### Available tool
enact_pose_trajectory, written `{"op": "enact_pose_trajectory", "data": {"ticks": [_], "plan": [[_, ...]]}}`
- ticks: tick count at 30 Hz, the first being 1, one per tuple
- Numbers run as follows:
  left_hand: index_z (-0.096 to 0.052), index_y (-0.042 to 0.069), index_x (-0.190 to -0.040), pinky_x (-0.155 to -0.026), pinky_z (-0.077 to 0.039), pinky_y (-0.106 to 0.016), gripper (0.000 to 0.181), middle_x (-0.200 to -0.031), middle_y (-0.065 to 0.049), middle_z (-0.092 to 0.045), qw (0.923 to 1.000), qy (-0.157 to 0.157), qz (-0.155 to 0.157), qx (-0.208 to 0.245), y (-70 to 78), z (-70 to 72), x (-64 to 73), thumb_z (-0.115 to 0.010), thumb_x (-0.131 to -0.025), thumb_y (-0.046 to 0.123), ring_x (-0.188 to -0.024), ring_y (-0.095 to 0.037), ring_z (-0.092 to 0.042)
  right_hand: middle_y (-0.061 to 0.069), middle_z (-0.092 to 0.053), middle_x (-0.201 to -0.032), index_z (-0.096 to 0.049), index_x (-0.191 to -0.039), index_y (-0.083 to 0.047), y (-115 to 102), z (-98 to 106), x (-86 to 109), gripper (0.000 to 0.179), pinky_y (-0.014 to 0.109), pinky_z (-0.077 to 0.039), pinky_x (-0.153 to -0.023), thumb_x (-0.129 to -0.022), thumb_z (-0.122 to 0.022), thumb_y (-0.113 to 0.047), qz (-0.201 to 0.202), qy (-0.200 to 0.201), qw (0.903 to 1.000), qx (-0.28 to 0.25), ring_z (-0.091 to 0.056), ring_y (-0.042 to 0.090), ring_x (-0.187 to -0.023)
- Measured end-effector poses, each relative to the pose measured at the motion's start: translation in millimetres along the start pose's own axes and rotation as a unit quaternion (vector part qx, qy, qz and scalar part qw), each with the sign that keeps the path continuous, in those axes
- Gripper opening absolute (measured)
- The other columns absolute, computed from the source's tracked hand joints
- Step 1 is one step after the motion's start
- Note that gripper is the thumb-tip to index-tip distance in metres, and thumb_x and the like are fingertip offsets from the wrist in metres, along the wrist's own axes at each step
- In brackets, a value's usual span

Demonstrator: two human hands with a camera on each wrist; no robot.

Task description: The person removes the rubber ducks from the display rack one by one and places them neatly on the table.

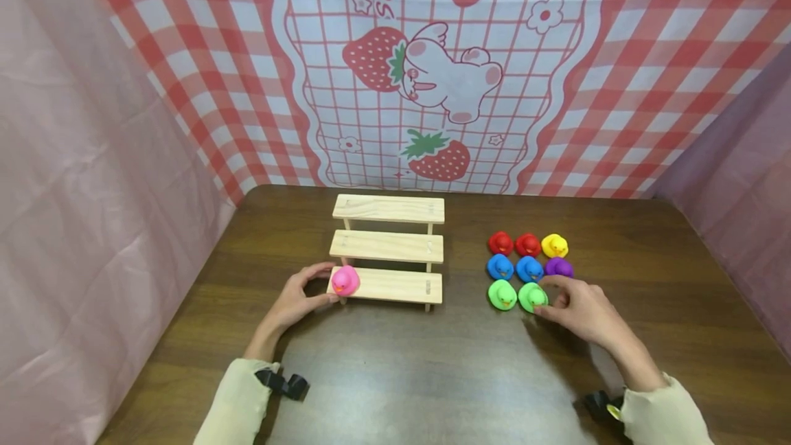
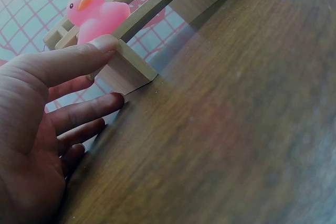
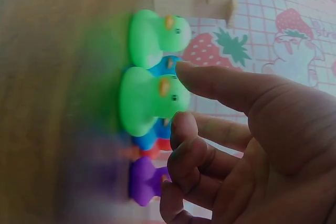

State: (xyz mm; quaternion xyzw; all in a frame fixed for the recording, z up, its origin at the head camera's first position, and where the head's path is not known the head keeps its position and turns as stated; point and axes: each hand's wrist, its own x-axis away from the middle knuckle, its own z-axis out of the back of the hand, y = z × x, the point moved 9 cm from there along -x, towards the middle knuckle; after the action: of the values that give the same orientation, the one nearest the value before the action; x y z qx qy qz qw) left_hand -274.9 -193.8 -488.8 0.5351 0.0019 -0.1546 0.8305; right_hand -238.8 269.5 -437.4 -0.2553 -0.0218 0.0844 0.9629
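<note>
A pink rubber duck (image 1: pixel 345 281) sits on the left end of the lowest step of a three-step wooden rack (image 1: pixel 389 285). My left hand (image 1: pixel 299 299) is at that end, thumb tip right at the step's corner beside the duck, the other fingers loosely stretched out near the table. At the right, my right hand (image 1: pixel 583 307) has its thumb and index finger at either side of a light green rubber duck (image 1: pixel 533 297), by its head in the right wrist view. Another green duck (image 1: pixel 502 294) stands just left of it.
Behind the green ducks stand two blue ducks (image 1: pixel 500 267), a purple duck (image 1: pixel 559 268), two red ducks (image 1: pixel 500 243) and a yellow duck (image 1: pixel 555 246). The rack's middle step (image 1: pixel 386 246) and top step (image 1: pixel 388 209) rise toward the checked strawberry cloth (image 1: pixel 432 108) behind the brown table (image 1: pixel 395 376).
</note>
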Motion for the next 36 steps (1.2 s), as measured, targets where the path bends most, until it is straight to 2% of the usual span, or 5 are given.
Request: {"op": "enact_pose_trajectory", "data": {"ticks": [10, 17, 26, 31, 36], "plan": [[-0.060, 0.002, -0.134, -0.113, -0.033, -0.041, 0.058, -0.120, -0.019, -0.071, 1.0000, -0.001, -0.001, -0.004, -0.8, -1.2, 0.2, -0.081, -0.080, 0.007, -0.120, -0.027, -0.060, -0.005, -0.053, -0.063, -0.068, -0.119, -0.001, -36.0, 7.9, -6.8, 0.044, 0.023, -0.036, -0.050, -0.086, -0.079, -0.027, 0.039, 0.020, 0.9989, -0.017, -0.043, 0.002, -0.054], [-0.060, 0.001, -0.134, -0.113, -0.032, -0.048, 0.058, -0.120, -0.020, -0.071, 1.0000, -0.001, -0.003, -0.005, -0.7, -0.9, -0.3, -0.080, -0.080, 0.006, -0.121, -0.032, -0.059, -0.005, -0.053, -0.062, -0.069, -0.117, -0.001, -70.5, -0.4, -17.6, 0.038, 0.021, -0.035, -0.050, -0.087, -0.077, -0.022, 0.079, 0.017, 0.9961, -0.037, -0.042, 0.001, -0.053], [-0.060, 0.001, -0.133, -0.112, -0.033, -0.038, 0.058, -0.118, -0.021, -0.071, 1.0000, 0.004, -0.002, -0.003, 0.0, 2.3, 0.2, -0.081, -0.079, 0.005, -0.116, -0.014, -0.060, -0.007, -0.055, -0.060, -0.069, -0.114, -0.003, -105.9, -13.1, -32.4, 0.035, 0.021, -0.038, -0.053, -0.086, -0.078, -0.022, 0.104, 0.015, 0.9933, -0.047, -0.044, 0.001, -0.052], [-0.060, 0.000, -0.133, -0.111, -0.033, -0.038, 0.058, -0.118, -0.020, -0.071, 1.0000, 0.003, -0.005, -0.008, -0.8, 1.7, 0.1, -0.081, -0.080, 0.005, -0.117, -0.023, -0.061, -0.007, -0.056, -0.059, -0.069, -0.115, -0.003, -127.2, -22.8, -37.8, 0.036, 0.021, -0.038, -0.053, -0.086, -0.078, -0.023, 0.117, 0.009, 0.9916, -0.053, -0.045, 0.001, -0.052], [-0.060, 0.000, -0.133, -0.112, -0.032, -0.047, 0.057, -0.118, -0.020, -0.071, 1.0000, 0.002, -0.005, -0.009, 0.3, 0.4, 0.4, -0.081, -0.080, 0.005, -0.118, -0.034, -0.060, -0.006, -0.057, -0.060, -0.069, -0.116, -0.006, -144.5, -32.9, -43.5, 0.036, 0.022, -0.039, -0.053, -0.086, -0.078, -0.023, 0.118, -0.006, 0.9904, -0.071, -0.046, 0.004, -0.052]]}}
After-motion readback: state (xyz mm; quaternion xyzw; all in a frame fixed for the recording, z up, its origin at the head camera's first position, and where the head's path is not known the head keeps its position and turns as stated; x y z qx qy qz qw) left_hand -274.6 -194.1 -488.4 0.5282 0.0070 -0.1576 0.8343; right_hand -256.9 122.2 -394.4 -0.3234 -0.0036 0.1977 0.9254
